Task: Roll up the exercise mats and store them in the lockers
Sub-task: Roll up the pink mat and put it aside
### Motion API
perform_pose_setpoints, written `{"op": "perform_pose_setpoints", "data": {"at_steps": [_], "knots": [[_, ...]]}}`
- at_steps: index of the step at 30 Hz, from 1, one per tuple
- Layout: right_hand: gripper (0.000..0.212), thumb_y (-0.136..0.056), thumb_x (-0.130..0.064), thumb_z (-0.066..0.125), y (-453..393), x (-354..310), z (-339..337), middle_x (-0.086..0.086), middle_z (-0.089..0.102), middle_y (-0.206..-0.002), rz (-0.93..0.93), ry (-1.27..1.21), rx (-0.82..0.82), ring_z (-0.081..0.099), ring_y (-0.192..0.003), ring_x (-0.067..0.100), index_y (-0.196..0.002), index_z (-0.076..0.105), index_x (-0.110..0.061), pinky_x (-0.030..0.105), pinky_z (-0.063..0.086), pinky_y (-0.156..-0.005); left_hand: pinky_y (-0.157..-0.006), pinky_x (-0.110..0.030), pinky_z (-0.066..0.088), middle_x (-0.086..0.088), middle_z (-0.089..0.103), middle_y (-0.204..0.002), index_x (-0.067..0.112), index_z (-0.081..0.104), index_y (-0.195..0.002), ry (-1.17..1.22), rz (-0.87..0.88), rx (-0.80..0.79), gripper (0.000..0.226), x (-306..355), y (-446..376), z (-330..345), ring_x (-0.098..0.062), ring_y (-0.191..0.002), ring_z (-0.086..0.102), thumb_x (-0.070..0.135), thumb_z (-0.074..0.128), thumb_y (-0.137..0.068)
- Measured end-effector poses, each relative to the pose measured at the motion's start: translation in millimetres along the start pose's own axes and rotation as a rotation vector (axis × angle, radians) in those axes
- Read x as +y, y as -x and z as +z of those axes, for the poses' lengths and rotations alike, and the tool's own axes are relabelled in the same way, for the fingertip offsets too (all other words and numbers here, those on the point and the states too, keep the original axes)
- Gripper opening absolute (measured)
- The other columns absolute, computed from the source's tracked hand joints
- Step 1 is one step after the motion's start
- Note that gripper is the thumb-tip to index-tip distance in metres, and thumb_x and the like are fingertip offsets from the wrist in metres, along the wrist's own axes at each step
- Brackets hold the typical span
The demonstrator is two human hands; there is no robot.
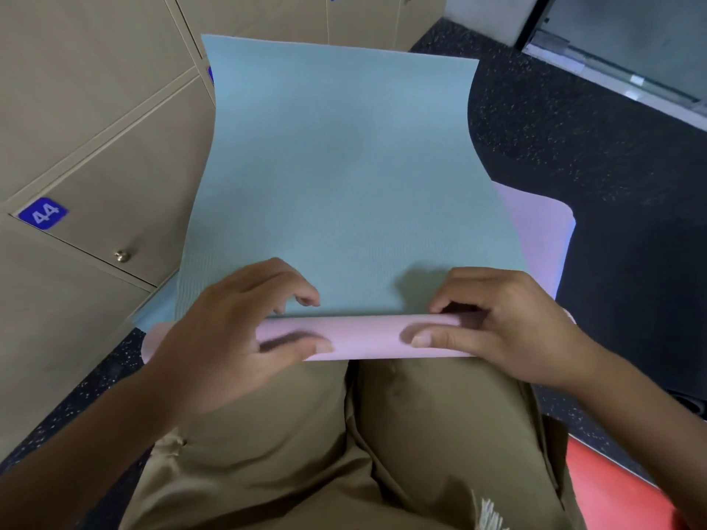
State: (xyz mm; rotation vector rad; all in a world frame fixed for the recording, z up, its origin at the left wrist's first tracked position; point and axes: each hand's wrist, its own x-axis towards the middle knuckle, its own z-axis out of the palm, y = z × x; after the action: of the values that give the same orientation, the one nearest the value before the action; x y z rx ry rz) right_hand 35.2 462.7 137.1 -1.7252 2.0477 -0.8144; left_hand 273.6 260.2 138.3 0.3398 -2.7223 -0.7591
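Note:
An exercise mat (344, 166), teal on its top face and pink underneath, lies flat in front of me, its far end rising against the lockers (95, 120). Its near end is curled over into a thin pink roll (367, 336) just ahead of my knees. My left hand (229, 330) grips the left part of that roll, thumb on the near side and fingers curled over the top. At the right part my right hand (501, 323) holds it the same way. A second pink mat (535, 231) peeks out from under the right edge.
Beige lockers stand at the left and back; door 44 (43, 214) has a small metal knob (122, 256). Black speckled floor (593, 166) lies to the right, with a glass door (631, 44) at the top right. A red surface (612, 487) shows at the lower right.

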Motion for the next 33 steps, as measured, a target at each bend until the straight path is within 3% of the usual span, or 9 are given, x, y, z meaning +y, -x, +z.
{"op": "perform_pose_setpoints", "data": {"at_steps": [6, 10, 13, 17, 19, 21, 25, 28, 33], "knots": [[0.052, -0.075, -0.082, 0.058, -15, 6, -6, -0.017, 0.052, -0.095, 0.097, -0.012, -0.050, 0.057, -0.089, 0.011, -0.081, 0.073, -0.033, 0.028, 0.046, -0.071, -0.069, -0.030, 0.046, 0.008, 0.068, -0.093, 0.019, 0.079, -0.103, -0.168, 0.096, -0.001, 0.040, 3, -1, 3, -0.013, -0.083, 0.061, 0.053, 0.063, -0.089], [0.053, -0.072, -0.085, 0.058, -25, 9, -7, -0.017, 0.054, -0.094, 0.121, -0.013, -0.050, 0.056, -0.090, 0.011, -0.087, 0.069, -0.035, 0.034, 0.049, -0.075, -0.068, -0.031, 0.046, 0.009, 0.068, -0.090, 0.020, 0.078, -0.105, -0.228, -0.030, 0.029, 0.037, 18, 3, 7, -0.016, -0.081, 0.061, 0.046, 0.053, -0.096], [0.051, -0.074, -0.083, 0.055, -27, 4, -10, -0.017, 0.053, -0.095, 0.130, 0.080, -0.038, 0.053, -0.085, 0.010, -0.089, 0.067, -0.036, 0.028, 0.045, -0.069, -0.069, -0.037, 0.051, 0.014, 0.067, -0.093, 0.025, 0.076, -0.106, -0.180, -0.163, 0.016, 0.036, 23, 2, 10, -0.016, -0.085, 0.062, 0.049, 0.050, -0.096], [0.037, -0.091, -0.056, 0.053, -19, -11, 2, -0.011, 0.057, -0.090, 0.065, 0.255, 0.126, 0.048, -0.076, 0.008, -0.088, 0.069, -0.023, 0.018, 0.034, -0.062, -0.074, -0.032, 0.046, 0.016, 0.068, -0.091, 0.031, 0.073, -0.101, -0.110, -0.274, -0.023, 0.040, 22, -8, 10, -0.013, -0.086, 0.062, 0.056, 0.043, -0.093], [0.022, -0.097, -0.029, 0.059, -12, -17, 12, 0.000, 0.059, -0.084, -0.017, 0.359, 0.245, 0.052, -0.074, 0.020, -0.085, 0.068, -0.013, 0.031, 0.042, -0.061, -0.076, -0.027, 0.044, 0.016, 0.068, -0.087, 0.034, 0.073, -0.096, -0.046, -0.348, -0.051, 0.039, 22, -15, 9, -0.006, -0.086, 0.061, 0.059, 0.044, -0.089], [0.018, -0.098, -0.015, 0.060, -4, -17, 19, 0.007, 0.058, -0.081, -0.089, 0.455, 0.320, 0.051, -0.071, 0.028, -0.084, 0.066, -0.006, 0.044, 0.046, -0.062, -0.080, -0.022, 0.043, 0.017, 0.069, -0.086, 0.034, 0.073, -0.092, 0.033, -0.414, -0.060, 0.034, 19, -21, 8, -0.003, -0.088, 0.061, 0.057, 0.049, -0.084], [0.036, -0.104, -0.036, 0.058, 8, -13, 25, 0.009, 0.065, -0.092, -0.111, 0.485, 0.381, 0.057, -0.078, 0.032, -0.091, 0.070, -0.005, 0.045, 0.047, -0.071, -0.084, -0.028, 0.051, 0.027, 0.071, -0.087, 0.035, 0.074, -0.085, 0.145, -0.466, -0.063, 0.021, 14, -30, 7, 0.004, -0.088, 0.066, 0.051, 0.059, -0.085], [0.040, -0.101, -0.044, 0.061, 11, -8, 31, 0.009, 0.067, -0.100, -0.112, 0.474, 0.395, 0.060, -0.084, 0.032, -0.100, 0.073, -0.006, 0.044, 0.047, -0.075, -0.074, -0.009, 0.042, 0.030, 0.068, -0.088, 0.040, 0.069, -0.079, 0.165, -0.454, -0.024, 0.011, 11, -36, 7, 0.004, -0.087, 0.063, 0.038, 0.074, -0.088], [0.040, -0.103, -0.045, 0.058, 3, 4, 33, 0.006, 0.068, -0.099, -0.095, 0.413, 0.398, 0.060, -0.082, 0.030, -0.101, 0.074, -0.008, 0.043, 0.046, -0.073, -0.071, -0.014, 0.035, 0.025, 0.056, -0.081, 0.035, 0.062, -0.077, 0.041, -0.347, 0.087, 0.010, 12, -36, 10, -0.010, -0.080, 0.050, 0.041, 0.063, -0.085]]}}
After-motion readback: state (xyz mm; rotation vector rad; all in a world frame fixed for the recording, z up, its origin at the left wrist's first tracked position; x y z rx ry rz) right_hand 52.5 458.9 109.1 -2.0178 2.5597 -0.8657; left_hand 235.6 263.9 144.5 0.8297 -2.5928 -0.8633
